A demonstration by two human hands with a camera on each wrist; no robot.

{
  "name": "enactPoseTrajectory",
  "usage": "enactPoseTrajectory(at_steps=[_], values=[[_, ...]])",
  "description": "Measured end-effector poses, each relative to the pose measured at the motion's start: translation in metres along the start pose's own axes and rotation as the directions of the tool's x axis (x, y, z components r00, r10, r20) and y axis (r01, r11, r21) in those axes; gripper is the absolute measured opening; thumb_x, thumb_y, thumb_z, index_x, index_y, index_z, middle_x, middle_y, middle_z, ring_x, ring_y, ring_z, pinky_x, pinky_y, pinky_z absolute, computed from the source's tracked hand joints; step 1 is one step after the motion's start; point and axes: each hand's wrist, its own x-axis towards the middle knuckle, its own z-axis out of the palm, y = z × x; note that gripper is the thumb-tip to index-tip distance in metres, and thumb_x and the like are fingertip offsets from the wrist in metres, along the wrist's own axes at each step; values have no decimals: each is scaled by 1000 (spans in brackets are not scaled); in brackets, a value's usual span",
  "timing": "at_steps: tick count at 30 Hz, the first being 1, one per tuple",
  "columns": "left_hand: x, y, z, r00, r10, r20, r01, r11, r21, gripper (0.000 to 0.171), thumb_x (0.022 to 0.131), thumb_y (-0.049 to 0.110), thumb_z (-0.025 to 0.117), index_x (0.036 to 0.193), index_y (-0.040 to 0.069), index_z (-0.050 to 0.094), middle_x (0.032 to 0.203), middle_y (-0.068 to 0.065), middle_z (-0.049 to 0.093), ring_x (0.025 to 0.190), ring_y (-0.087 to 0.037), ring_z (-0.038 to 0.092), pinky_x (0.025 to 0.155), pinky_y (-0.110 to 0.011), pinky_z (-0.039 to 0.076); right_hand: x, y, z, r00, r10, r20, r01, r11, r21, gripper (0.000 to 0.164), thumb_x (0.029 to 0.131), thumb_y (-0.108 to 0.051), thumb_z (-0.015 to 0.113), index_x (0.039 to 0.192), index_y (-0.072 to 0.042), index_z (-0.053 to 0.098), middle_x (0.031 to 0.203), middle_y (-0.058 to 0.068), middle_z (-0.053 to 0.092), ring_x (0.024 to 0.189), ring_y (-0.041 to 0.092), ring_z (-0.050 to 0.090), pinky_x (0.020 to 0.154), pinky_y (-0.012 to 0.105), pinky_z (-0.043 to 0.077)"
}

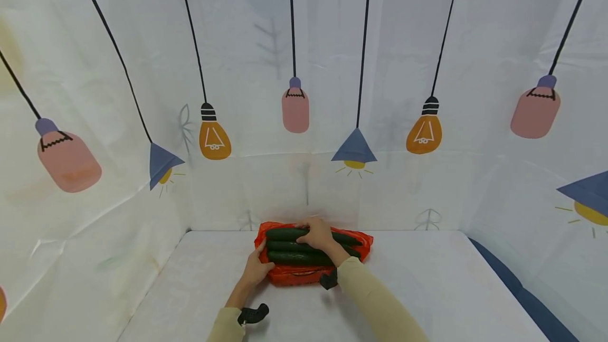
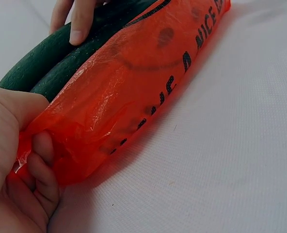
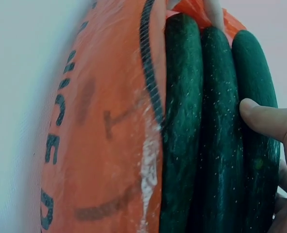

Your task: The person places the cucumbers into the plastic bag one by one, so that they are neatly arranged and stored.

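Three dark green cucumbers (image 1: 296, 258) lie side by side in an orange-red plastic bag (image 1: 294, 277) printed with black lettering. Its opening faces up, so their upper sides show. At the bag's left end, my left hand (image 1: 255, 269) pinches the plastic; in the left wrist view its fingers (image 2: 44, 177) curl into the crumpled film (image 2: 80, 141). My right hand (image 1: 317, 234) reaches over from the right and grips the farthest cucumber (image 3: 252, 63). In the right wrist view its thumb (image 3: 264, 118) presses the near side, while the other fingers are mostly hidden behind.
The bag lies at the far edge of a white table (image 1: 427, 284), close to a pale hanging sheet (image 1: 266, 189) printed with lamps. Similar sheeting encloses both sides. A dark blue strip (image 1: 513, 278) runs along the table's right edge. Each wrist wears a black band (image 1: 252, 314).
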Motion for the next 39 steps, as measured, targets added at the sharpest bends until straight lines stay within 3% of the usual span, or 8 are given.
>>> enactPoseTrajectory(at_steps=[13,25,31,32,35,37,38,39], values=[[1,1,3,1000,0,21,0,1000,-2,84,72,-8,65,148,-7,30,146,-30,36,136,-42,29,110,-58,22,-6,6,-6,999,30,27,-30,999,16,40,77,-26,83,113,-15,72,112,3,68,105,25,61,87,42,50],[6,2,-7,1000,-24,15,24,1000,14,85,72,-6,65,149,-5,29,146,-31,35,135,-43,31,109,-58,25,-11,23,-22,999,46,12,-47,996,75,33,82,-22,78,112,-11,71,112,6,68,107,28,60,90,44,49],[3,1,-13,999,-43,15,43,999,11,81,76,-2,66,150,1,32,149,-28,33,138,-44,27,110,-60,20,-24,39,-33,997,78,-1,-78,991,108,29,84,-20,76,110,-8,72,110,8,68,106,30,60,89,47,49],[3,0,-14,999,-41,10,41,999,13,79,77,-2,66,149,1,34,149,-27,35,135,-43,31,107,-57,29,-27,42,-37,996,89,-4,-88,990,112,29,84,-20,76,110,-8,72,110,8,68,105,30,60,88,47,50],[2,0,-20,999,-46,-11,46,999,-24,68,81,-1,65,145,4,44,139,-24,47,93,-31,59,76,-40,53,-36,49,-51,993,117,-11,-115,985,130,29,85,-19,75,110,-5,71,108,10,68,101,31,62,84,46,52],[3,0,-25,998,-63,-27,61,995,-73,58,84,-2,62,141,7,52,123,-20,55,62,-20,53,49,-30,46,-41,55,-61,990,135,-27,-130,981,141,29,86,-17,74,110,-2,71,106,11,68,98,30,62,82,45,53],[4,-1,-28,997,-74,-39,70,993,-90,53,86,-2,60,138,8,56,112,-19,57,52,-16,43,41,-27,38,-42,59,-66,989,146,-35,-140,980,142,28,86,-17,73,110,-1,71,106,11,68,97,30,63,81,45,53],[4,0,-32,996,-79,-50,74,992,-106,48,87,-1,58,134,8,60,102,-17,58,46,-15,38,40,-26,37,-44,63,-70,987,154,-45,-147,979,140,28,87,-16,72,110,0,71,106,12,68,96,31,62,80,44,53]])
